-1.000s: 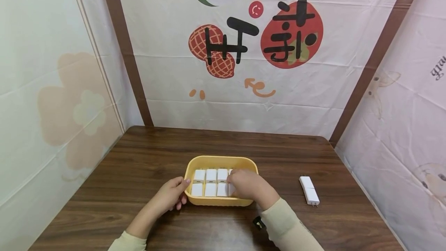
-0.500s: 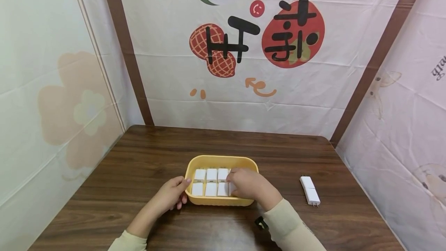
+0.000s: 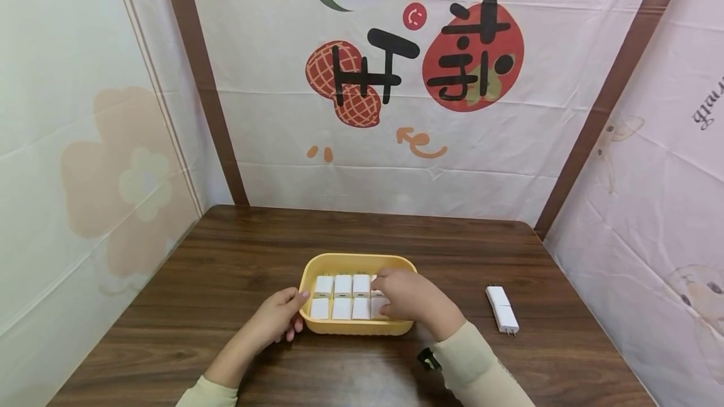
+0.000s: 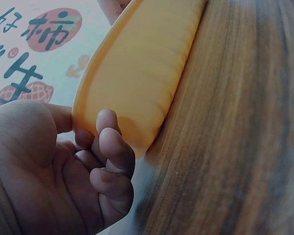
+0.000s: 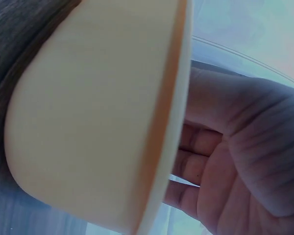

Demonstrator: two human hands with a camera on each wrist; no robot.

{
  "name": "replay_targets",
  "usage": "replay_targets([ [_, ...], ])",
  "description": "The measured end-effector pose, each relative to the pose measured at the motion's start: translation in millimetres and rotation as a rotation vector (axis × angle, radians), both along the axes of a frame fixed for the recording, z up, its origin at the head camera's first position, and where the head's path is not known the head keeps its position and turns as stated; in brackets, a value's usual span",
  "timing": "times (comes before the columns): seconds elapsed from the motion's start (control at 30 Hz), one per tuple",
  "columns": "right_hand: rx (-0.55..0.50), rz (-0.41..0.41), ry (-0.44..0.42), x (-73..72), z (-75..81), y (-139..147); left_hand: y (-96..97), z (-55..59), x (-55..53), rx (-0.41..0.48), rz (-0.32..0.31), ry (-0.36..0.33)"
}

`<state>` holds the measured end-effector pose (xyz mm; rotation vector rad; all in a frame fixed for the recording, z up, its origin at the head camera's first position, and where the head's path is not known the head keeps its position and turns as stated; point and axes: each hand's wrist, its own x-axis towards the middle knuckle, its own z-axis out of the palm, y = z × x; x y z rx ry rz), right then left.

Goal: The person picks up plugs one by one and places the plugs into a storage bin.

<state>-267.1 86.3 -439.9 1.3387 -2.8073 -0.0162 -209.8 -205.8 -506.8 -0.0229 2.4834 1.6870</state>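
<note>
A yellow plastic basket (image 3: 359,328) sits on the table, with white charger plugs (image 3: 342,308) lying in two rows inside. My left hand (image 3: 277,316) grips its left end; in the left wrist view the thumb is at the rim and the fingers bend against the outer wall (image 4: 137,63). My right hand (image 3: 410,297) reaches over the right end, thumb and fingers spread above the last column of plugs, which shows partly between them. In the right wrist view the basket wall (image 5: 93,107) hides those fingertips.
Two more white charger plugs (image 3: 502,309) lie end to end on the brown wooden table (image 3: 254,237), right of the basket. Printed cloth (image 3: 339,174) hangs at the back and along both sides. A small black piece (image 3: 428,360) shows by the right sleeve.
My right hand has eased slightly to the right and its fingers have spread, so more of the rightmost plugs shows. The left hand and basket stay in place.
</note>
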Motion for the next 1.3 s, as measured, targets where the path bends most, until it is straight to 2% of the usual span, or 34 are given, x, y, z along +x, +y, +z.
replay_targets([
  [0.6, -0.048, -0.051, 0.031, -0.3, 10.8, 18, 2.1, 2.4, 2.7, -0.011, 0.001, 0.009],
  [1.03, -0.063, -0.124, -0.048, -3.3, 20.0, 32, 4.6, 2.0, 1.7, -0.013, 0.008, 0.011],
  [1.3, -0.093, -0.162, -0.045, -2.1, 24.0, 37, 4.6, 1.0, 1.8, -0.021, 0.010, 0.010],
])
